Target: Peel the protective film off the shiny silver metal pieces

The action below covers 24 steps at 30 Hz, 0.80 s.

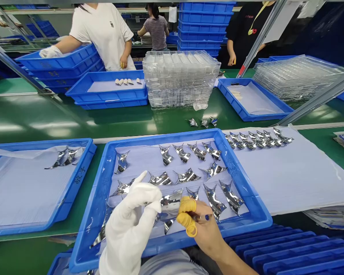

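My left hand [132, 225], in a white glove, pinches the left end of a shiny curved chrome piece [172, 202]. Yellow finger cots cover fingertips of my right hand [199, 221], which closes on the piece's right end. A thin pen-like tool [203, 217] with a blue end also lies in that hand; its tip is hidden. Both hands are above a blue tray [172, 246] lined with white sheet. Inside it, several similar chrome pieces lie in rows, such as one chrome piece [231, 195] on the right. The gloved hand hides part of the rows.
At left, another blue tray [71, 198] holds a few chrome pieces. More pieces [258, 139] line a white sheet [298, 175] at right. Stacked clear plastic trays [180, 82] stand across the bench. Blue trays [292, 248] are stacked low at right. People stand beyond the bench.
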Each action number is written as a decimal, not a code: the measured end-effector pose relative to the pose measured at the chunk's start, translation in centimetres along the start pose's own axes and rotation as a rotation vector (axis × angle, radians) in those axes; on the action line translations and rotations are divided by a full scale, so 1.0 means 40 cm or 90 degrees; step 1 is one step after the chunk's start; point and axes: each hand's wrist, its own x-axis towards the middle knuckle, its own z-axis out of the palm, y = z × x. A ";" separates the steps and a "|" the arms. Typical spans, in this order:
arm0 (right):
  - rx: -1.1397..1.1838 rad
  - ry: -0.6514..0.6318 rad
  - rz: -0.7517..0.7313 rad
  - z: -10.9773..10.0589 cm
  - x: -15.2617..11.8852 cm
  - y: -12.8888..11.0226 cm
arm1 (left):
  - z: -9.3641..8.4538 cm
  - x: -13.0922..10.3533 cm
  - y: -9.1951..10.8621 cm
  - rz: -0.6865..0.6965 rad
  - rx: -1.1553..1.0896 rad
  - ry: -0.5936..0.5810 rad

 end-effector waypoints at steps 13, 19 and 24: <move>0.313 0.004 0.269 0.025 -0.003 -0.019 | 0.021 0.024 -0.033 -0.440 -0.033 0.124; 0.287 0.023 0.283 0.027 -0.001 -0.003 | 0.015 0.017 -0.057 -0.403 -0.109 0.021; 0.107 0.090 0.244 0.004 0.012 0.030 | -0.038 0.084 -0.047 -0.215 0.057 -0.064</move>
